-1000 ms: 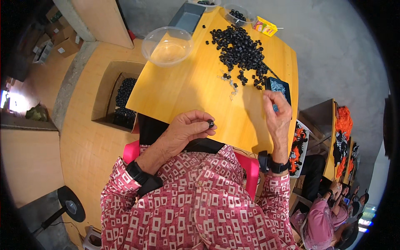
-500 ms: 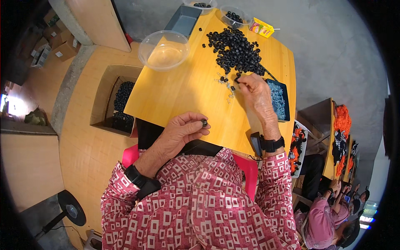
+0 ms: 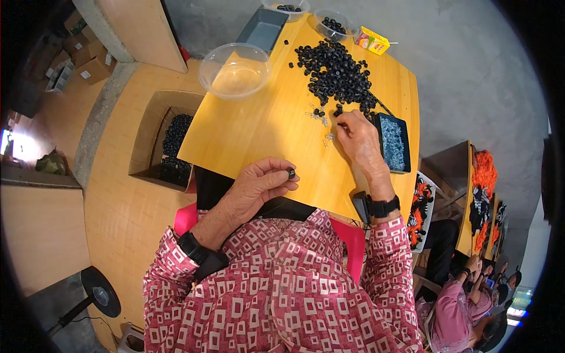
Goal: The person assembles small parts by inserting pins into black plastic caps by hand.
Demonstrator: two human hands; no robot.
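My left hand [image 3: 262, 183], near the table's front edge, pinches a small black hollow cylindrical piece [image 3: 291, 173] between thumb and fingers. Over the right part of the table, my right hand [image 3: 360, 141] has its thumb and fingertips pressed together. Whatever they hold, if anything, is too small to make out. Just beyond those fingertips lies a loose black piece [image 3: 338, 110]. Several tiny clear pieces [image 3: 327, 137] are scattered left of the hand. Farther back spreads a heap of similar black pieces [image 3: 336, 73]. A dark tray [image 3: 401, 171] full of tiny clear-blue pieces sits right of my hand.
A clear plastic bowl [image 3: 226, 96] stands at the table's left edge. Behind it are a grey tray [image 3: 262, 29], bowls of black parts and a yellow drink carton [image 3: 372, 41]. A cardboard box [image 3: 143, 138] holds black pieces at left. Other people sit at right.
My right hand has drawn slightly nearer to me and right, away from the black pieces. My left hand keeps the black piece pinched. The whole view has shifted a little.
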